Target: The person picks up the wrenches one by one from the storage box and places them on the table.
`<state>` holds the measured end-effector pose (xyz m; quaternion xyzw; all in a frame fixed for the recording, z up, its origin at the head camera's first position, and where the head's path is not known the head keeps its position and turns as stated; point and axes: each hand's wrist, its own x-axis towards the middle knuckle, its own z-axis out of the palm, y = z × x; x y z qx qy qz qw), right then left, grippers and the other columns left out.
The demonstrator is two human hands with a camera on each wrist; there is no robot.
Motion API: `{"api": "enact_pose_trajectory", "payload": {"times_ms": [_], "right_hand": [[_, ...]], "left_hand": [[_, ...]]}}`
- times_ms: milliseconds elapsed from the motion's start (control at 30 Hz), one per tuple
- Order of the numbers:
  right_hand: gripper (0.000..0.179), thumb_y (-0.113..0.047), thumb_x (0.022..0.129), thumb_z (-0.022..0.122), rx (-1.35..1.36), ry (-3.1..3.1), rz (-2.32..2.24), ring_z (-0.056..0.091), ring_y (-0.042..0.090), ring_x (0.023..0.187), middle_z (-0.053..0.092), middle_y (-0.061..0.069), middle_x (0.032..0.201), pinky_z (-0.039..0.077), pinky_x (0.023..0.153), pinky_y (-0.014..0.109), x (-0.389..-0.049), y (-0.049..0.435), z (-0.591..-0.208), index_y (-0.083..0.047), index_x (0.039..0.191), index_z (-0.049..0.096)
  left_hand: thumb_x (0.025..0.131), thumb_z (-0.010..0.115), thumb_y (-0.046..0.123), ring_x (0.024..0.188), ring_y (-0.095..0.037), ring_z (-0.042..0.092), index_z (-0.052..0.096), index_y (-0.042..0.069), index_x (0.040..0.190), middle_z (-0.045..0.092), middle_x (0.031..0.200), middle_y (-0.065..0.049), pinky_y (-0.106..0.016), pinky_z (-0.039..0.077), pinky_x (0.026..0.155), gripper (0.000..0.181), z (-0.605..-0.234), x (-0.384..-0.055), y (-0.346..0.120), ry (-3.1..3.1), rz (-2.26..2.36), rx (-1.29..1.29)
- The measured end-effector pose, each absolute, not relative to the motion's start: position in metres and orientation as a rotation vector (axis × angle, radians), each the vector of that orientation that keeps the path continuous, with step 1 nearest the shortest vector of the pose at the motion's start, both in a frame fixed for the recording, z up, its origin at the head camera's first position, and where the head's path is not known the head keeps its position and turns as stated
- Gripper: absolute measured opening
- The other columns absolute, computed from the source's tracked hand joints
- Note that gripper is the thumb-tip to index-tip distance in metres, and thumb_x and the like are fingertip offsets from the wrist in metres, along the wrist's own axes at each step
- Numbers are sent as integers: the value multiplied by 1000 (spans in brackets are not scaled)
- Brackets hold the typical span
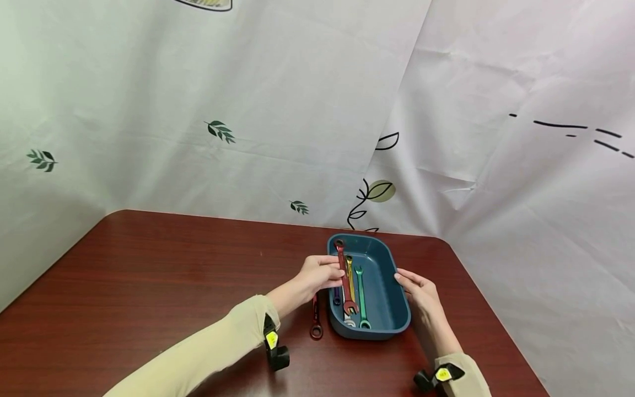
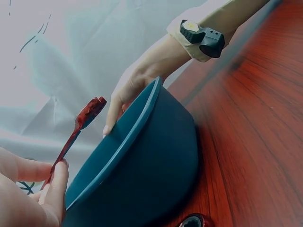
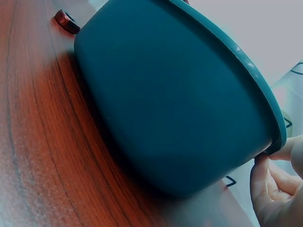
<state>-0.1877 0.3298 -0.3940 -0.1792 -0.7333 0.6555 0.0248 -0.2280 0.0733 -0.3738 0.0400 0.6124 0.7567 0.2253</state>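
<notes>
A red combination wrench is pinched between the fingers and thumb of my left hand, above the left side of a blue plastic bin. In the left wrist view the open end of this wrench rises above the bin's rim. My right hand grips the bin's right rim, thumb and fingers on either side of it. Inside the bin lie a green wrench, a yellow wrench, a purple wrench and a silver one, partly covered by the red wrench.
Another dark red wrench lies on the brown wooden table, just left of the bin; its upper part is hidden by my left hand. A white patterned cloth hangs behind the table.
</notes>
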Motion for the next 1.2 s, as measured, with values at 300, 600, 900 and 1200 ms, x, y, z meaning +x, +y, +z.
{"api": "enact_pose_trajectory", "payload": {"times_ms": [300,600,900,1200], "right_hand": [[58,-26,90,68,-549,-2273,2018,66,4,75,69,-10,89,57,70,19,-188,330,-394,4,136,50],[57,-25,90,68,-560,-2256,2027,66,4,74,69,-11,87,57,69,19,-188,330,-395,3,136,51],[58,-25,89,69,-565,-2225,2064,67,5,74,70,-10,87,58,69,20,-187,328,-398,3,135,51],[56,-26,88,70,-576,-2230,2030,66,5,72,69,-11,85,57,67,19,-189,328,-396,3,133,54]], "left_hand": [[90,56,-7,111,-29,64,47,-7,136,53,134,-29,-38,58,89,48,-374,-223,62,1702,2085,112],[90,57,-5,105,-22,66,48,-5,136,55,133,-28,-37,58,88,47,-377,-224,55,1707,2093,99],[89,57,-6,93,-15,66,51,-5,135,56,130,-28,-36,59,86,46,-380,-224,43,1726,2110,71],[89,57,-6,94,-18,66,49,-6,136,57,130,-28,-38,58,88,47,-383,-226,34,1727,2125,26]]}}
